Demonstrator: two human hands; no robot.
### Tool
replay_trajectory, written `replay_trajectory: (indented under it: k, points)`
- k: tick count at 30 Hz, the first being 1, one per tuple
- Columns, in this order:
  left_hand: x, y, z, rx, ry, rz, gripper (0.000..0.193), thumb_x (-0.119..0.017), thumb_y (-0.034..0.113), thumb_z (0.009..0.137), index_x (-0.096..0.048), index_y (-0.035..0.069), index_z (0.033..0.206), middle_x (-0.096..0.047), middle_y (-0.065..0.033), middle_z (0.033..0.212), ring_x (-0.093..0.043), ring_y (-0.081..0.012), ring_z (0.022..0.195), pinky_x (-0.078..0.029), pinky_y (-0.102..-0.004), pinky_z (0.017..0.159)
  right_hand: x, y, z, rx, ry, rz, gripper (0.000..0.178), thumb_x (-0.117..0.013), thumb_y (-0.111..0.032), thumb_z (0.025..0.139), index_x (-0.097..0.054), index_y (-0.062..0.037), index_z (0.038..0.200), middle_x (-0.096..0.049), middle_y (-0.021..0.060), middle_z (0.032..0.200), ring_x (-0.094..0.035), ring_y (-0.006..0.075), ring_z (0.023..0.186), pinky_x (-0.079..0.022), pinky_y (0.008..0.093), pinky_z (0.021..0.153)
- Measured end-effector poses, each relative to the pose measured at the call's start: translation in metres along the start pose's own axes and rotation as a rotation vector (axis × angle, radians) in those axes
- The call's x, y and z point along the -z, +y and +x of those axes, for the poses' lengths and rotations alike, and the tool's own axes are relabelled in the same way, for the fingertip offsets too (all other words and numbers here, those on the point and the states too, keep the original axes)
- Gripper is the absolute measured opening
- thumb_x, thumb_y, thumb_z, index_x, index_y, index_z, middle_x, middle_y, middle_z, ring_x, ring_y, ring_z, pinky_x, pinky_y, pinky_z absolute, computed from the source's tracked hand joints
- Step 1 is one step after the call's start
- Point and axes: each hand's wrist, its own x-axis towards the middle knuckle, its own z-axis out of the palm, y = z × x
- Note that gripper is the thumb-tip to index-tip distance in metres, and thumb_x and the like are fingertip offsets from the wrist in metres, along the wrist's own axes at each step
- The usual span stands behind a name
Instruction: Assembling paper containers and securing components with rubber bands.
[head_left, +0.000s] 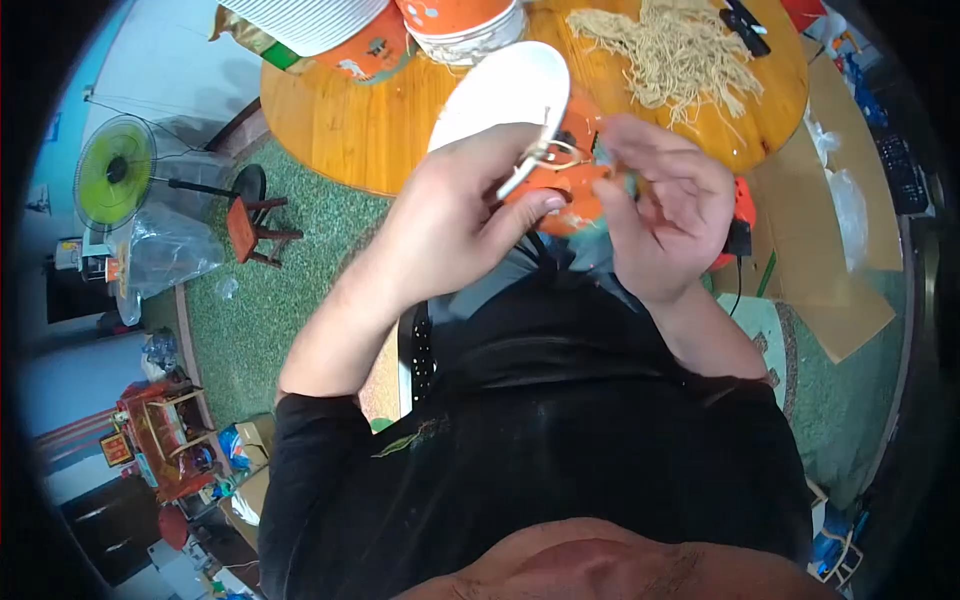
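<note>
An orange printed paper bucket [578,182] with a white round face [508,88] is held tilted in front of my chest. My left hand [462,212] is closed on its edge, thumb on the near side. Pale string [560,155] lies across the bucket by the left fingertips. My right hand [672,205] is beside the orange side, its thumb and forefinger apart and the other fingers curled. Motion blurs those fingertips, and no held thing shows between them. Some of the bucket is hidden behind both hands.
On the round wooden table [345,135] stand stacked orange-and-white paper buckets [380,50]. A heap of cut string [690,60] and a black tool [745,30] lie at the far right. A green fan [116,170] and wooden stool [245,230] are left; flattened cardboard [825,240] lies right.
</note>
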Motion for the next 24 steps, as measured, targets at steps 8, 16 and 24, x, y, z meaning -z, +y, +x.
replay_trajectory:
  k: [8,16,24]
  points:
    - [-0.017,-0.009,0.004,-0.08,0.263,-1.003,0.032,-0.073,-0.002,0.095,-0.057,0.0,0.123,-0.071,-0.0096,0.117,-0.068,-0.0134,0.108,-0.056,-0.0302,0.095,0.016,-0.018,-0.009,-0.515,0.026,0.208,0.136,-0.099,-0.043,0.063,-0.012,-0.0066,0.161,-0.026,0.014,0.164,-0.032,0.03,0.151,-0.032,0.0483,0.122]
    - [0.014,-0.051,0.059,-0.011,0.707,-0.777,0.024,-0.073,0.0,0.094,-0.061,-0.002,0.115,-0.066,0.0005,0.091,-0.058,-0.0043,0.079,-0.05,-0.0223,0.074,0.003,0.014,0.102,-0.284,-0.107,-0.317,0.115,-0.095,-0.023,0.071,-0.018,-0.0038,0.154,-0.038,0.021,0.147,-0.045,0.031,0.139,-0.042,0.0453,0.115]
    - [0.084,-0.107,0.11,-0.034,0.781,-1.231,0.024,-0.063,0.001,0.101,-0.059,-0.004,0.124,-0.07,-0.0125,0.106,-0.066,-0.0146,0.09,-0.054,-0.0271,0.083,-0.082,0.038,0.258,-0.277,-0.197,-0.817,0.084,-0.091,-0.045,0.071,-0.057,0.0059,0.129,-0.056,0.0288,0.133,-0.055,0.0405,0.127,-0.046,0.048,0.109]
